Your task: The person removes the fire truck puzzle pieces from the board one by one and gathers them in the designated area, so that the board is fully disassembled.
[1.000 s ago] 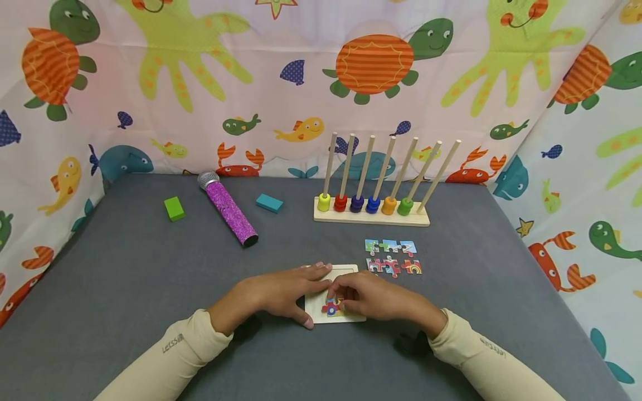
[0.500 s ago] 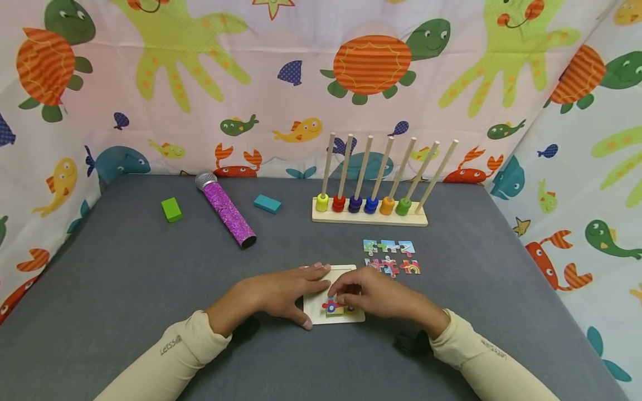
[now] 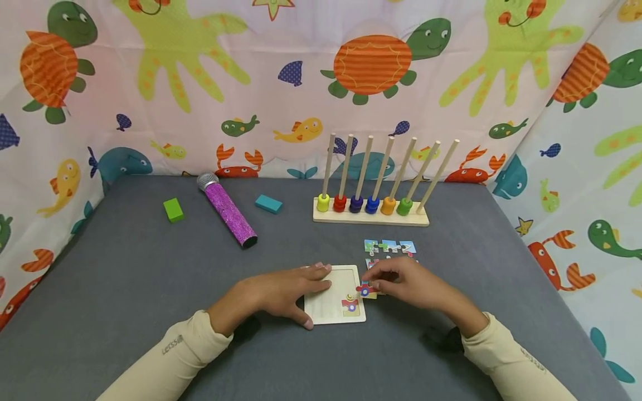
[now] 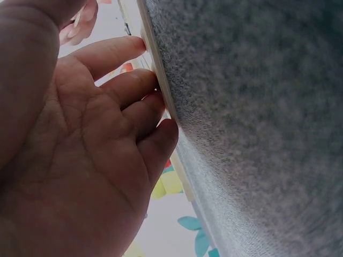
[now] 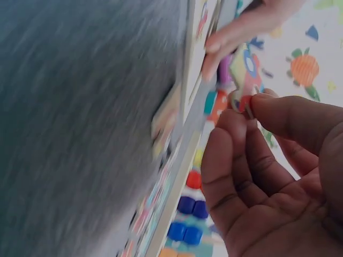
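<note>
While lying flat at lower centre of the frame, left hand (image 3: 273,294), fingers straight and together, pressing the puzzle tray (image 3: 328,303) onto the grey table (image 3: 125,289); just right, right hand (image 3: 408,284) pinching a puzzle piece (image 3: 366,290) at the tray's right edge. Risking a skewed, jammed fit if tilted, or nudging the loose pieces (image 3: 390,247) beyond.

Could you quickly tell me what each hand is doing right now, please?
Left hand: open, fingers resting on the white wooden puzzle tray.
Right hand: pinching a colourful cardboard puzzle piece.
</note>
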Tool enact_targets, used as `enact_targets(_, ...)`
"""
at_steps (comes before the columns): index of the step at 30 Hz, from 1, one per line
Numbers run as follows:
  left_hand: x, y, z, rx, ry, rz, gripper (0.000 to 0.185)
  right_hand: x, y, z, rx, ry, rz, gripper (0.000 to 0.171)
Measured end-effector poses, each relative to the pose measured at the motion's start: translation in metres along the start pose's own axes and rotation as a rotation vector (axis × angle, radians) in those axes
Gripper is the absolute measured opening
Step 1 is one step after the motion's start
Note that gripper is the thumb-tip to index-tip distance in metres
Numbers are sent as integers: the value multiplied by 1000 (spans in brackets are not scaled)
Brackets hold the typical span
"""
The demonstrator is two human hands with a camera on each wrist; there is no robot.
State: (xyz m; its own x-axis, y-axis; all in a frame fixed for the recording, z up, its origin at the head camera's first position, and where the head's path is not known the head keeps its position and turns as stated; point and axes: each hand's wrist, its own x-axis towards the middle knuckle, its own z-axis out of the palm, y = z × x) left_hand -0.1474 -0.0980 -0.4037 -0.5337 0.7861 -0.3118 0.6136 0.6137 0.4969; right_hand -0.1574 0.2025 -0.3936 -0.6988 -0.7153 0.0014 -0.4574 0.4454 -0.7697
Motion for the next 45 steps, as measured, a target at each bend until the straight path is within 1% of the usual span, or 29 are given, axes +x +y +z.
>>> enact_targets(5,0,-2,3,-3,5,-4,85,-12,11,-14,-49,9,44,18)
enact_targets(10,-2,-2,0,-11,13,-9,85,-20,17,-27,-101,39,66,19)
enact_targets(16,-5,-2,-2,-10,10,-21,85,-23,23,-34,-106,31,81,17)
enact_targets(21,-4,-3,-2,-6,6,-25,85,-22,26,-36,-106,-13,113,16)
enact_targets(26,-3,-2,-2,-13,8,-12,85,-19,27,-36,-150,-49,119,16)
enact_targets(29,-2,-1,-3,-8,11,-8,85,-18,26,-37,-170,-48,115,16)
enact_targets(34,-1,0,-1,-12,0,-2,85,-21,25,-37,-166,-34,139,16)
enact_targets(40,-1,-1,2,-22,-1,-8,85,-21,24,-39,-178,-10,135,17)
enact_targets(43,-1,-1,1,-20,-3,-3,84,-20,20,-39,-192,6,133,16)
enact_targets(45,-1,-1,1,-16,-4,-2,84,-17,17,-38,-191,2,128,16)
